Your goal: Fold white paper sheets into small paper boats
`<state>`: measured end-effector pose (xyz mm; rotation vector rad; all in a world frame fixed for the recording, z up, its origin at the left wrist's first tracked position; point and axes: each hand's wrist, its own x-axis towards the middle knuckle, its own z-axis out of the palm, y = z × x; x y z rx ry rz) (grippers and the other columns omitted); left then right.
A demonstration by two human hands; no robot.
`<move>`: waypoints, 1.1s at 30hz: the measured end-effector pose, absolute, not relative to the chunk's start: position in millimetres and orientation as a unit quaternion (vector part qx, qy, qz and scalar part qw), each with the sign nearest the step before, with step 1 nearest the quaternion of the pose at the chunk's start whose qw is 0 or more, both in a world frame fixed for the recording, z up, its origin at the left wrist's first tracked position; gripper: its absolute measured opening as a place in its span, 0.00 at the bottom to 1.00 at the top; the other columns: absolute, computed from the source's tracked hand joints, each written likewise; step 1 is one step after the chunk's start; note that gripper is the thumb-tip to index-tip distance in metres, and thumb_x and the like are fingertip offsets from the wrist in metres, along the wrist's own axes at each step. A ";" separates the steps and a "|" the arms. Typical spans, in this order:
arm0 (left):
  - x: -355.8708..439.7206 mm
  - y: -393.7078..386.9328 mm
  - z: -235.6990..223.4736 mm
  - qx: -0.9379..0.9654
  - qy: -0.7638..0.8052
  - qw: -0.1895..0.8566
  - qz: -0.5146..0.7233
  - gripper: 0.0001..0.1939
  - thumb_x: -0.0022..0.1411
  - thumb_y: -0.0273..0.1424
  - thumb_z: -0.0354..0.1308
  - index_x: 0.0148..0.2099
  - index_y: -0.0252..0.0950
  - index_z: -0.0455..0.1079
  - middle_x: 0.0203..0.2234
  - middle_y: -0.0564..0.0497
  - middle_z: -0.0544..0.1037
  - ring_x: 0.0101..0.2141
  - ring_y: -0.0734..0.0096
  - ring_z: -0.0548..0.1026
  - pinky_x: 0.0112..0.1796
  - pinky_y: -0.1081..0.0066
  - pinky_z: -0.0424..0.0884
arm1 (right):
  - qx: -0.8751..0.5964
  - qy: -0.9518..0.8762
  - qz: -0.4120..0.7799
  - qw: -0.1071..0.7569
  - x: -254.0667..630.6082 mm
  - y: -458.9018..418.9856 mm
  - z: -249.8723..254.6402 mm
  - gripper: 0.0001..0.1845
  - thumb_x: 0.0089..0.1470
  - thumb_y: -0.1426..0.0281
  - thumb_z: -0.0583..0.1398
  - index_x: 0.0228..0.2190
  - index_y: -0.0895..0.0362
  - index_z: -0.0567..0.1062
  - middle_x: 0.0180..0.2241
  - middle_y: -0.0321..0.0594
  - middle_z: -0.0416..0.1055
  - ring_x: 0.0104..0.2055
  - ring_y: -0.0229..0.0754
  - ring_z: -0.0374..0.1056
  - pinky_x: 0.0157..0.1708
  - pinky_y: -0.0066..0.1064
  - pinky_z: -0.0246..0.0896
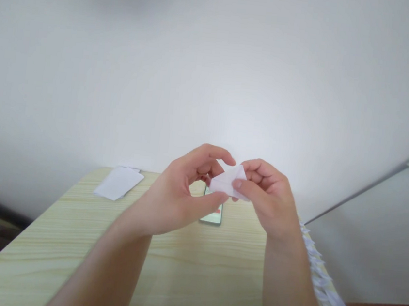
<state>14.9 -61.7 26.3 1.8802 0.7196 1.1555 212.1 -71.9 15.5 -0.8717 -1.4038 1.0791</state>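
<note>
A small piece of folded white paper with a pointed top is held up above the table, between my two hands. My right hand pinches its right side, thumb in front and fingers behind. My left hand has its thumb against the lower left edge, while the index finger arches over near the tip and the other fingers lie partly hidden behind the paper. Below and behind the hands lies a phone with a lit screen, partly covered by the left hand and the paper.
A few sheets of white paper lie stacked at the table's back left. Several folded white paper pieces line the right edge of the wooden table. A white wall rises directly behind the table.
</note>
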 end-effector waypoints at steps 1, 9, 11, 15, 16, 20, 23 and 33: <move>13.6 -61.5 26.0 0.753 0.276 0.390 0.453 0.17 0.61 0.25 0.65 0.51 0.42 0.71 0.36 0.52 0.77 0.37 0.68 0.75 0.41 0.67 0.73 | -0.363 -0.590 0.466 0.551 212.2 -71.9 15.5 0.10 0.55 0.73 0.68 0.40 0.52 0.76 0.25 0.30 0.75 0.27 0.37 0.71 0.30 0.30 0.68; 10.0 -60.1 25.8 0.763 0.288 0.377 0.440 0.06 0.65 0.27 0.64 0.44 0.41 0.73 0.35 0.53 0.77 0.37 0.70 0.73 0.40 0.69 0.71 | -0.353 -0.614 0.440 0.552 211.5 -75.0 18.1 0.10 0.57 0.70 0.67 0.41 0.49 0.76 0.27 0.30 0.74 0.29 0.38 0.71 0.32 0.32 0.68; 11.2 -60.3 26.5 0.753 0.293 0.380 0.449 0.04 0.65 0.31 0.65 0.42 0.40 0.74 0.33 0.53 0.77 0.35 0.71 0.73 0.37 0.70 0.71 | -0.351 -0.628 0.421 0.552 212.1 -75.3 18.2 0.04 0.59 0.68 0.67 0.38 0.51 0.78 0.30 0.34 0.76 0.32 0.39 0.72 0.35 0.33 0.69; 12.0 -59.3 26.8 0.733 0.308 0.379 0.474 0.06 0.66 0.35 0.65 0.39 0.38 0.75 0.30 0.52 0.77 0.32 0.72 0.73 0.32 0.72 0.69 | -0.329 -0.655 0.421 0.534 212.9 -76.3 17.3 0.13 0.54 0.66 0.71 0.41 0.51 0.79 0.38 0.37 0.79 0.37 0.41 0.73 0.38 0.35 0.70; 11.9 -59.0 26.7 0.729 0.312 0.376 0.480 0.07 0.66 0.35 0.65 0.38 0.38 0.75 0.30 0.52 0.77 0.31 0.72 0.73 0.31 0.72 0.68 | -0.328 -0.657 0.422 0.532 212.7 -76.8 16.9 0.14 0.53 0.66 0.72 0.42 0.50 0.79 0.39 0.37 0.79 0.37 0.41 0.73 0.38 0.35 0.70; 11.9 -58.2 25.7 0.718 0.322 0.367 0.496 0.09 0.66 0.37 0.65 0.36 0.38 0.75 0.27 0.52 0.76 0.29 0.73 0.71 0.28 0.72 0.65 | -0.353 -0.641 0.406 0.548 210.1 -78.4 16.6 0.06 0.57 0.65 0.70 0.37 0.51 0.80 0.35 0.38 0.79 0.37 0.42 0.74 0.38 0.36 0.70; 12.9 -58.5 24.9 0.719 0.318 0.363 0.499 0.08 0.66 0.36 0.65 0.36 0.38 0.75 0.27 0.52 0.76 0.29 0.73 0.70 0.28 0.72 0.65 | -0.352 -0.625 0.399 0.570 207.7 -78.4 17.1 0.05 0.58 0.65 0.70 0.35 0.52 0.81 0.34 0.37 0.80 0.36 0.43 0.76 0.38 0.37 0.72; 13.9 -57.3 20.8 0.685 0.274 0.426 0.525 0.05 0.66 0.31 0.66 0.40 0.40 0.72 0.29 0.54 0.72 0.29 0.74 0.69 0.29 0.71 0.65 | -0.339 -0.609 0.408 0.589 204.5 -79.1 18.4 0.09 0.58 0.67 0.69 0.41 0.49 0.77 0.31 0.34 0.78 0.32 0.40 0.74 0.33 0.34 0.69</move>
